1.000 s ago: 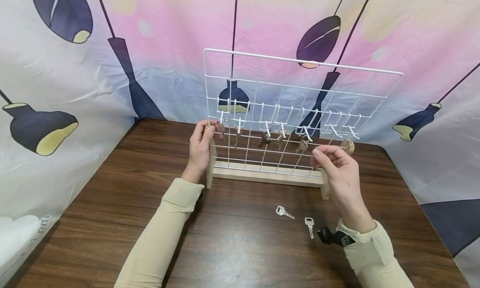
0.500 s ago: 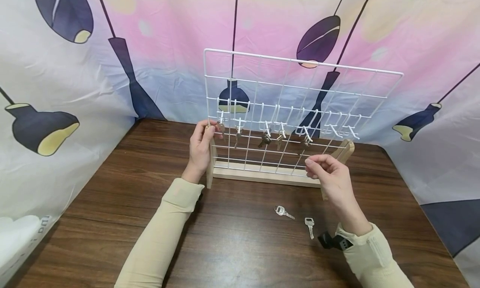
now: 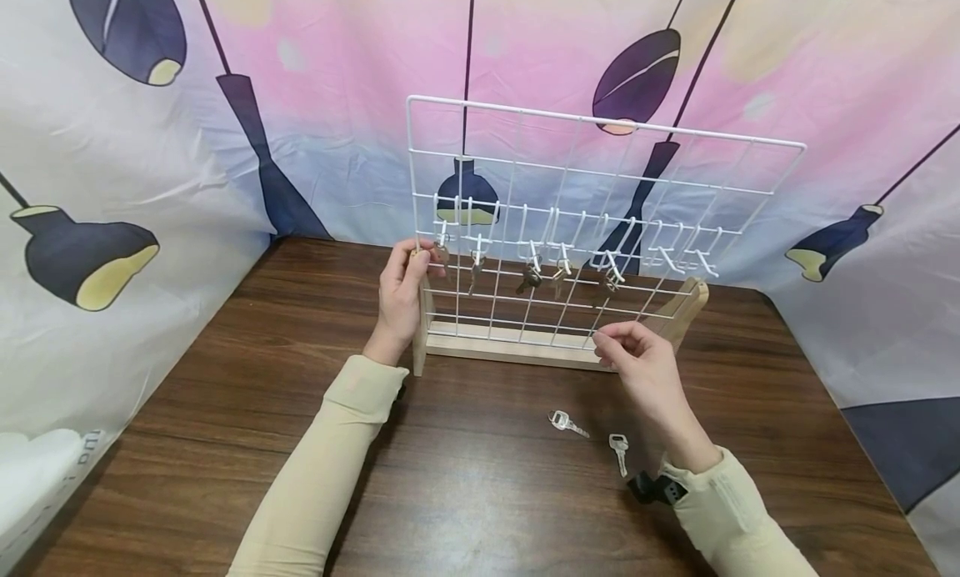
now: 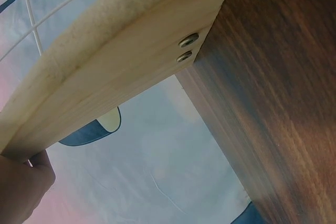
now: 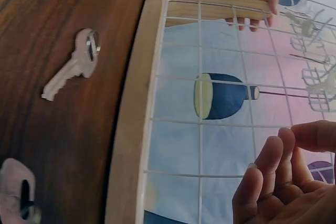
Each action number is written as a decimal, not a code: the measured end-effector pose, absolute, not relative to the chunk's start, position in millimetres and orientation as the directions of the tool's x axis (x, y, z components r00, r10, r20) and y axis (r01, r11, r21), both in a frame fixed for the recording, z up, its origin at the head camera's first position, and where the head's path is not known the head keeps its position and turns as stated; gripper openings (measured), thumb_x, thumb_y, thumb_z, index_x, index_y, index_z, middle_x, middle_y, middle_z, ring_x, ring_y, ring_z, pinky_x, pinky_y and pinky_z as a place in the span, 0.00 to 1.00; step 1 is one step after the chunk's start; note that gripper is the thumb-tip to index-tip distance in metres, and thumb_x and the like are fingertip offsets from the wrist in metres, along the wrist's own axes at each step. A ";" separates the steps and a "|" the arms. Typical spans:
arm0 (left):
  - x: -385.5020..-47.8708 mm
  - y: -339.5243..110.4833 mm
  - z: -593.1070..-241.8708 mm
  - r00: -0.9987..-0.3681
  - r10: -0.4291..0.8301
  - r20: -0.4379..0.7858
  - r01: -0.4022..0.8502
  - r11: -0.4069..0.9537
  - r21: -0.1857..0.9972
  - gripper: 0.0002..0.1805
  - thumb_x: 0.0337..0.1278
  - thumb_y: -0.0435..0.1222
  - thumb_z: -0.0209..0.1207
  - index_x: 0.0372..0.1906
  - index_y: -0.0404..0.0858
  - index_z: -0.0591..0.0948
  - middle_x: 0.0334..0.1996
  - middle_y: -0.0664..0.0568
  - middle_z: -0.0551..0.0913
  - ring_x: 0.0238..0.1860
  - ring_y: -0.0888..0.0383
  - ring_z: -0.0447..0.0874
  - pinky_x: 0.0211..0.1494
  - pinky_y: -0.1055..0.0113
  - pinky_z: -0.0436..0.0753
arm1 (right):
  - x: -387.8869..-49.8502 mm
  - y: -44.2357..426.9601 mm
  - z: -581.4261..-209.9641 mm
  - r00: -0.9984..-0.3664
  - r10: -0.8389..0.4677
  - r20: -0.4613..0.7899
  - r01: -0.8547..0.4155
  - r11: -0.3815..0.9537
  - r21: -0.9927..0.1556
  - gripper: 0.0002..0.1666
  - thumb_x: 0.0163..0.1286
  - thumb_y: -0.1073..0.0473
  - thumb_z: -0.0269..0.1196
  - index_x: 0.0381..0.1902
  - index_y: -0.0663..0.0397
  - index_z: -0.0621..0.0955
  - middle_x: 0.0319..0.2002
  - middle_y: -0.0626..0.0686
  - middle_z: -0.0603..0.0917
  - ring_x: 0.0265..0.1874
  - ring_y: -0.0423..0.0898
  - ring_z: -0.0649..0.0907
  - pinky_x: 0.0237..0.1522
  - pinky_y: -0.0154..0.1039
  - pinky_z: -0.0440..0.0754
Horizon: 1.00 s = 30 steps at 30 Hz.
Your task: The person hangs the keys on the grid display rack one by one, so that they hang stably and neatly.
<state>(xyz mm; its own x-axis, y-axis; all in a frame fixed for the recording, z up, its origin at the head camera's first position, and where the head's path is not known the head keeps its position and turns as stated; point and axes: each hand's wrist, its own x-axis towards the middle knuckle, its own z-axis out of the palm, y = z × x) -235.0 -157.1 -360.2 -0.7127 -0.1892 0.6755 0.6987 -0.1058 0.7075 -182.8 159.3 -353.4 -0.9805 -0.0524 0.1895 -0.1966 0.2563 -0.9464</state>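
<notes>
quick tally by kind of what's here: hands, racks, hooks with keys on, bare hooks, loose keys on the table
Hands: 2
Wire rack: 1
Hooks with hanging keys: 5
Bare hooks: 2
Loose keys on the table: 2
Total: 12

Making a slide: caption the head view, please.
Left hand grips the rack of hanging keys; right hand in front, two loose keys on the table.

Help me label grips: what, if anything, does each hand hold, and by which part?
The left hand grips the rack by the upper end of its left wooden upright; the right hand holds nothing visible.
</notes>
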 end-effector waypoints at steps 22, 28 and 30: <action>-233.7 -156.6 -358.8 -0.720 -0.186 0.669 0.691 -0.106 0.715 0.14 0.73 0.29 0.44 0.49 0.16 0.68 0.38 0.36 0.74 0.37 0.55 0.79 0.44 0.66 0.83 | -186.1 152.6 -392.5 -0.908 -0.410 0.090 -0.345 0.608 -0.715 0.13 0.63 0.60 0.68 0.43 0.61 0.82 0.28 0.46 0.81 0.27 0.42 0.79 0.29 0.33 0.79; -234.3 -156.4 -359.8 -0.712 -0.186 0.677 0.700 -0.109 0.706 0.14 0.73 0.29 0.44 0.48 0.17 0.68 0.38 0.28 0.71 0.37 0.57 0.79 0.44 0.66 0.83 | -183.4 149.7 -397.6 -0.870 -0.492 0.006 -0.377 0.658 -0.652 0.17 0.60 0.58 0.71 0.45 0.58 0.82 0.31 0.47 0.78 0.27 0.41 0.76 0.31 0.34 0.78; -234.5 -156.3 -360.2 -0.710 -0.187 0.679 0.702 -0.107 0.704 0.14 0.73 0.29 0.44 0.48 0.17 0.68 0.38 0.26 0.70 0.37 0.57 0.79 0.43 0.66 0.83 | -182.3 149.0 -399.2 -0.858 -0.513 -0.021 -0.388 0.675 -0.628 0.18 0.59 0.58 0.72 0.45 0.56 0.82 0.33 0.48 0.78 0.30 0.42 0.76 0.35 0.36 0.77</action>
